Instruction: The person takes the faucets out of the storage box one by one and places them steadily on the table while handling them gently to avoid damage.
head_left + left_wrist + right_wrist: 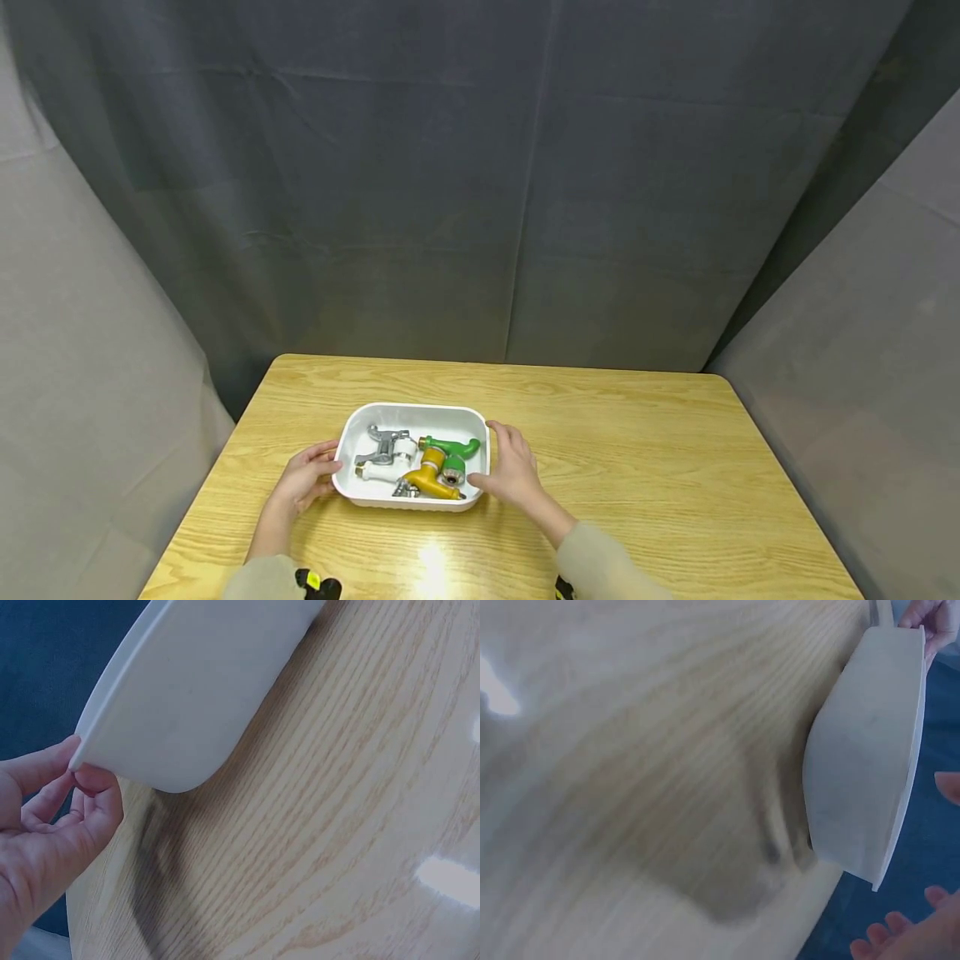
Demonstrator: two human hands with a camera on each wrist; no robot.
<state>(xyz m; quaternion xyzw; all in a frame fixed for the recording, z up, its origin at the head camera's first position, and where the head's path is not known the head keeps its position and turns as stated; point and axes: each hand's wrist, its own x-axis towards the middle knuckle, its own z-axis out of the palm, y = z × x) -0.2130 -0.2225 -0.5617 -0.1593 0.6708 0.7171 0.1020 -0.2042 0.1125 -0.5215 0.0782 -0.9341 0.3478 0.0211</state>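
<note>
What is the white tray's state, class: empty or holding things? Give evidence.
The white tray is holding things: the head view shows a green tap, yellow tap, white tap and silver tap inside it.

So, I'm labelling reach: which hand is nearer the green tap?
Right. The right hand is at the right end of the white tray, close to the green tap; the left hand pinches the tray's opposite end, farther away.

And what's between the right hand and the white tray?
Nothing; the right wrist view shows a bare gap between right hand and white tray.
</note>
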